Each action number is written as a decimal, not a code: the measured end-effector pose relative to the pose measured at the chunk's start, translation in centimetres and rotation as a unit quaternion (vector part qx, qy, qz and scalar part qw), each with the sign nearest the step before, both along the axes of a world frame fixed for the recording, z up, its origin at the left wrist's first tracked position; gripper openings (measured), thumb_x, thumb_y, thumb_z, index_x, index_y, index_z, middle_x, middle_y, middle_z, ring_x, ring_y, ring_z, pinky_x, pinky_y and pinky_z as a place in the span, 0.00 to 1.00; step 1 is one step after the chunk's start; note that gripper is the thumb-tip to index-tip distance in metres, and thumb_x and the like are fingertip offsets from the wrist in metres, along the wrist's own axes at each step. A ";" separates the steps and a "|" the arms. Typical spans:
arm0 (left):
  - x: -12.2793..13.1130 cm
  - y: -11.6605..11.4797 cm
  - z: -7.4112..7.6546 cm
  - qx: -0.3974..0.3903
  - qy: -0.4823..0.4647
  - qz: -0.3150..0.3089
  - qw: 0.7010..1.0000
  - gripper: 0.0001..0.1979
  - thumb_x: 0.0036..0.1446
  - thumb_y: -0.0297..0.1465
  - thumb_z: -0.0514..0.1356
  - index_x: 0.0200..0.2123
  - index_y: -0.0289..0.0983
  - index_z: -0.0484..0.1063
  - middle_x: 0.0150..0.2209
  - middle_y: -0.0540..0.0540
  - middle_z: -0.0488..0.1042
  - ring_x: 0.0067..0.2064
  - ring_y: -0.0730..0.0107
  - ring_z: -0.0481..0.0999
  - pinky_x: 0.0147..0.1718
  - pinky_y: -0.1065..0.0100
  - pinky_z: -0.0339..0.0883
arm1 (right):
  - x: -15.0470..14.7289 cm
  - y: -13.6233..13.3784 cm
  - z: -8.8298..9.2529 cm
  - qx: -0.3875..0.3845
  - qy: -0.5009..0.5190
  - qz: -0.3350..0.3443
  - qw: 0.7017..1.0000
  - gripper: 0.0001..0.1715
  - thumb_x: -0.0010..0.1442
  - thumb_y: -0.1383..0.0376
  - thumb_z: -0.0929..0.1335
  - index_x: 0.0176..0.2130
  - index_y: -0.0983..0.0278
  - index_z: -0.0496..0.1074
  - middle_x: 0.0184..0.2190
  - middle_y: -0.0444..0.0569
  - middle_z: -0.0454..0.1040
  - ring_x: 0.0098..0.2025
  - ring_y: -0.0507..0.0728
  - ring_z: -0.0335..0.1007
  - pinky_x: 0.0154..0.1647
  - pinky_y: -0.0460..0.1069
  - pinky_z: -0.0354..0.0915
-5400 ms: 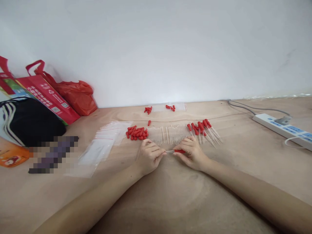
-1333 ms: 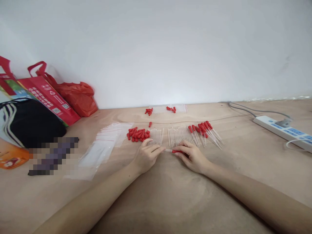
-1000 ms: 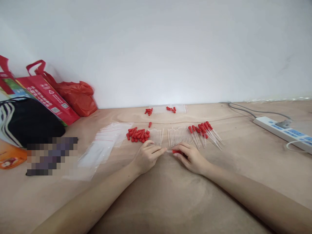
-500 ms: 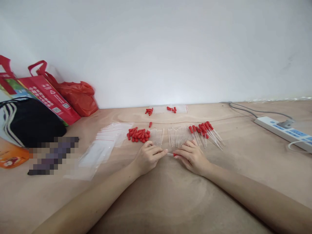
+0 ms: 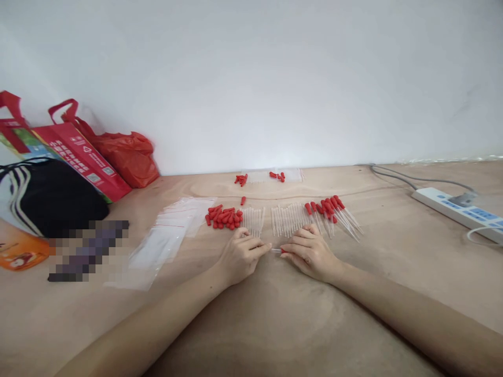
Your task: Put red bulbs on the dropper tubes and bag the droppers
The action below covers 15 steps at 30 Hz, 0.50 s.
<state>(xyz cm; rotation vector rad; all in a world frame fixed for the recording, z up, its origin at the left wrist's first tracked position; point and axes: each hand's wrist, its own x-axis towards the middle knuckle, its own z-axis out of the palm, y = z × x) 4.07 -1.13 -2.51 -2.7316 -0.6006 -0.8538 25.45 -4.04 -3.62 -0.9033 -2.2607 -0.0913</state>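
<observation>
Red bulb (image 5: pixel 283 251) pinched in right hand (image 5: pixel 313 253) | clear tube (image 5: pixel 275 251) gripped by left hand (image 5: pixel 244 255), bridging the gap to the bulb | bare tubes (image 5: pixel 288 220) in two groups just beyond | loose bulbs (image 5: pixel 226 218) heaped left, bulb-capped tubes (image 5: pixel 326 206) right | power strip (image 5: pixel 451 209) far right

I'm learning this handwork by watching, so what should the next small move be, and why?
Probably a gentle push of the right hand toward the left hand, seating the red bulb firmly. The clear tube spans the gap between the hands, its right end meeting the bulb; the fingers hide how deep it sits. Finished-looking bulbed tubes lie beyond.
</observation>
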 end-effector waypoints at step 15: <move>0.2 0.4 -0.7 -0.074 -0.078 -0.038 0.993 0.12 0.56 0.23 0.50 0.40 0.40 0.70 0.28 0.51 0.74 0.26 0.78 0.69 0.36 0.66 0.52 | 0.2 0.2 0.3 -0.032 0.098 0.029 0.994 0.06 0.56 0.62 0.65 0.32 0.60 0.72 0.25 0.43 0.75 0.29 0.51 0.64 0.41 0.54 0.52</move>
